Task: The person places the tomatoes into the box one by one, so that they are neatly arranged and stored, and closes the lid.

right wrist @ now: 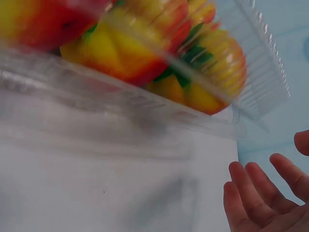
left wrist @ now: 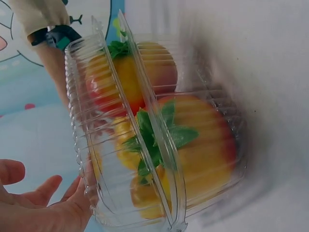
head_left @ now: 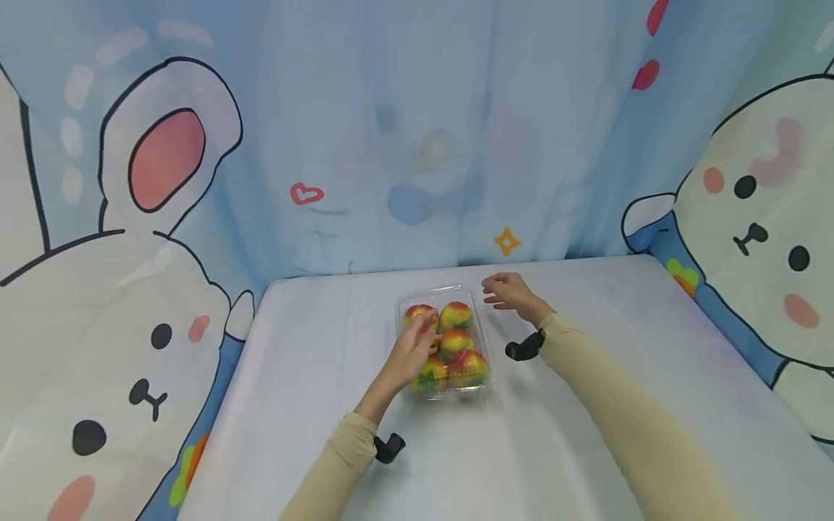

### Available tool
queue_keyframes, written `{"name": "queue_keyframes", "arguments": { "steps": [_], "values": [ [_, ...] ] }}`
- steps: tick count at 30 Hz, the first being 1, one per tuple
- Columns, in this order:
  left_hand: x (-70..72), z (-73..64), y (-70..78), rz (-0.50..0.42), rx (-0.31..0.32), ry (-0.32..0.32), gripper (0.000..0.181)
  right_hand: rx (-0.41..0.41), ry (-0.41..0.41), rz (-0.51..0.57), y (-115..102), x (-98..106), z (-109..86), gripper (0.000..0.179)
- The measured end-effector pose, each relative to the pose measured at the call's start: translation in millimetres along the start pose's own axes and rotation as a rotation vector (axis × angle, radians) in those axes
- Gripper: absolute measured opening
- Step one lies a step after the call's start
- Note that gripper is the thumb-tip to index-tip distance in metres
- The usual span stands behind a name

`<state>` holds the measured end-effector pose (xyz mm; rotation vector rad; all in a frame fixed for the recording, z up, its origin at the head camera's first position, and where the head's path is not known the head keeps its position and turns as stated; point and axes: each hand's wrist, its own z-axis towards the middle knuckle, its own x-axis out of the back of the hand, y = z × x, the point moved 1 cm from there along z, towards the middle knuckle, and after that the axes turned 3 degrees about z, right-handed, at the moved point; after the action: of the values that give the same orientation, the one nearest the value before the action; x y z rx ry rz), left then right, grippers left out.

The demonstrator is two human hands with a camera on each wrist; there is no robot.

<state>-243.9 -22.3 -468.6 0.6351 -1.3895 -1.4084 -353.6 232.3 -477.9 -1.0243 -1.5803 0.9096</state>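
A clear plastic clamshell box (head_left: 433, 292) lies on the table, its ribbed lid (left wrist: 107, 181) down over the base. Inside sit several red-and-yellow round fruits (head_left: 455, 315) with green leaves (left wrist: 154, 140). My left hand (head_left: 410, 354) reaches over the box's left side, fingers loosely bent and fingertips right at the top of the lid; it covers part of the fruits in the head view. Off the far right corner, my right hand (head_left: 511, 293) hovers with its fingers spread loosely and nothing in them. In the right wrist view the box's side wall shows beside those fingers (right wrist: 265, 193).
A white cloth covers the table (head_left: 306, 405). Behind it hangs a pale blue curtain (head_left: 417, 130) printed with cartoon animals. Black wrist cameras (head_left: 524, 347) sit on both cuffs.
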Motion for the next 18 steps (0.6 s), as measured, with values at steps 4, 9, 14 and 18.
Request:
{"name": "queue_keyframes", "arguments": {
  "steps": [4,9,14,18],
  "values": [
    [-4.7,-0.2,4.6,0.020,0.007,0.001,0.042,-0.050,-0.032,0.008,2,-3,1.8,0.053],
    [-2.4,-7.7,19.6,0.001,0.004,-0.004,0.042,-0.082,-0.050,0.011,15,-11,9.4,0.052],
    [-0.4,-11.2,36.4,-0.001,0.008,-0.023,0.042,-0.072,-0.075,0.006,15,-12,13.7,0.051],
    [-0.2,-10.1,38.1,0.015,0.021,-0.006,0.043,-0.031,-0.081,-0.008,11,-15,15.9,0.049]
  ]
}}
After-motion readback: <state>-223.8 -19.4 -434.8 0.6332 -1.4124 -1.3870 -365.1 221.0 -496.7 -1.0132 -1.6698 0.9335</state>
